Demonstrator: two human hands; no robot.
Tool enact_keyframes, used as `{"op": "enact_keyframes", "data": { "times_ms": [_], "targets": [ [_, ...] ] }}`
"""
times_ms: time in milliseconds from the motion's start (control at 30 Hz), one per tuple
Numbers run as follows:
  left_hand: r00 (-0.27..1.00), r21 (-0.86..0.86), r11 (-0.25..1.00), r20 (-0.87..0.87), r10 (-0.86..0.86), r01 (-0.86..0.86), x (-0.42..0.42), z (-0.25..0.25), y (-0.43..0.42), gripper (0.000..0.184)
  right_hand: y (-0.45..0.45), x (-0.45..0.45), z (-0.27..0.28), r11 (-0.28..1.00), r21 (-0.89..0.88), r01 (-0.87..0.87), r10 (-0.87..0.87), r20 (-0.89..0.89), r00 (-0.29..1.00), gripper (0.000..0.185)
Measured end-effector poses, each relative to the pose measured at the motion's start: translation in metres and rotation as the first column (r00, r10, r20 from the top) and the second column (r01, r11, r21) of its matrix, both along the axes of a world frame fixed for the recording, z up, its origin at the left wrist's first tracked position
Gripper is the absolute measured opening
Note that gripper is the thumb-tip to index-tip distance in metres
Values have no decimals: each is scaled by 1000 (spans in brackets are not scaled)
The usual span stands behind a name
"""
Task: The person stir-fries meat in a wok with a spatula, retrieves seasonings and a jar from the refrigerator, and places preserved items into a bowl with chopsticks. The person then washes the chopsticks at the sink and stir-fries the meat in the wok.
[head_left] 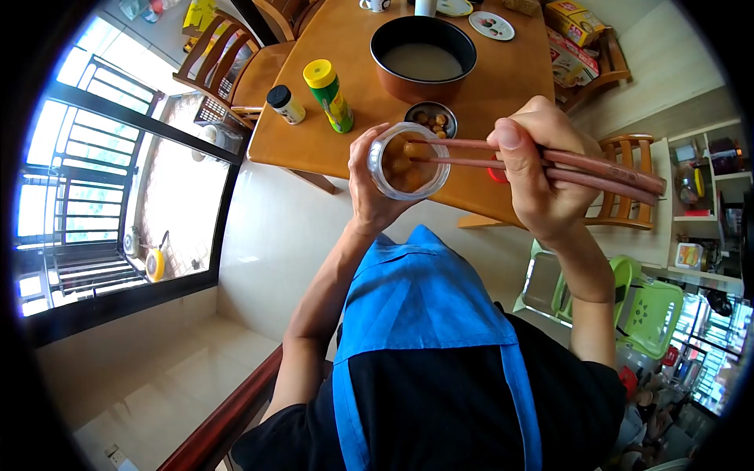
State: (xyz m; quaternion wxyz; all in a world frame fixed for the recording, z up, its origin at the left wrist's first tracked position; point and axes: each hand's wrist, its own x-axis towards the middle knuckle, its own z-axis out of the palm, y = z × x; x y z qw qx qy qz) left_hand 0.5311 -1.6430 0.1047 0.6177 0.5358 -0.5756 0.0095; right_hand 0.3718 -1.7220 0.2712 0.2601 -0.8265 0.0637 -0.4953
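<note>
My left hand [367, 177] is wrapped round a clear plastic jar [445, 167], tilted so its mouth faces me. Inside the jar lie several round brownish-orange pieces [402, 174] in liquid. Between the fingers of my right hand [542, 165] is a pair of reddish-brown wooden chopsticks [605, 174]. Their tips reach into the jar's mouth, at the round pieces; whether they pinch one I cannot tell. Just beyond the jar, a small metal bowl [450, 118] on the table holds several similar round brown pieces. A red object [497, 170], partly hidden, lies behind my right hand.
On the wooden table [503, 86] stand a large dark-lined pot [416, 88] with cloudy liquid, a green bottle with a yellow cap [333, 98], a black-capped jar [286, 106] and a patterned plate [492, 26]. Wooden chairs [263, 74] flank the table. A green chair [652, 310] is behind right.
</note>
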Motion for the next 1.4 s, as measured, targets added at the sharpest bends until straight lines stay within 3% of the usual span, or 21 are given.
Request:
{"op": "enact_keyframes", "data": {
  "times_ms": [167, 267, 367, 467, 533, 600, 733, 833, 1000, 1067, 1133, 1233, 1400],
  "targets": [
    [997, 24, 1000, -77, -5, 6, -2, -7, -1, 99, 4, -3, 3, 995, 103, 14, -18, 39, 999, 18],
    [990, 121, 993, -138, 15, 2, -1, -11, -2, 100, -1, 5, -6, 983, 182, 29, -36, 34, 999, 20],
    [965, 234, 968, -217, 146, -94, 0, -17, -9, 97, -14, 18, -17, 944, 319, 84, -127, 117, 985, 25],
    [942, 263, 962, -299, 155, -75, 6, -33, -18, 95, -30, 20, -24, 942, 317, 112, -178, 190, 965, 27],
    [943, 273, 956, -275, 187, -110, 10, -40, -18, 95, -36, 13, -23, 896, 405, 182, -264, 158, 951, 27],
    [939, 307, 945, -280, 199, -109, 15, -49, -16, 94, -55, 11, -39, 906, 310, 288, -348, 161, 924, 28],
    [942, 340, 935, -268, 202, -104, 19, -63, -30, 92, -76, 15, -93, 828, 450, 336, -412, 80, 908, 28],
    [955, 312, 949, -264, 134, -47, 17, -74, -40, 92, -67, 7, -93, 776, 582, 244, -399, 153, 904, 29],
    [971, 353, 936, -226, 77, 8, 13, -77, -42, 94, -45, -3, -60, 800, 548, 244, -399, 182, 899, 26],
    [991, 357, 933, -106, 86, -43, 8, -70, -42, 94, -42, -1, -59, 890, 413, 192, -238, 63, 969, 27],
    [995, 308, 951, -81, 52, -24, 6, -71, -44, 94, -52, 6, -70, 978, 187, 91, -97, 22, 995, 15],
    [999, 250, 968, -47, 15, -3, 5, -68, -46, 93, -55, 15, -70, 986, 158, 61, -35, -160, 987, 15],
    [999, 240, 971, -47, -4, 15, 6, -63, -46, 94, -60, 28, -90, 987, 146, 73, -43, -198, 979, 16]
  ]
}}
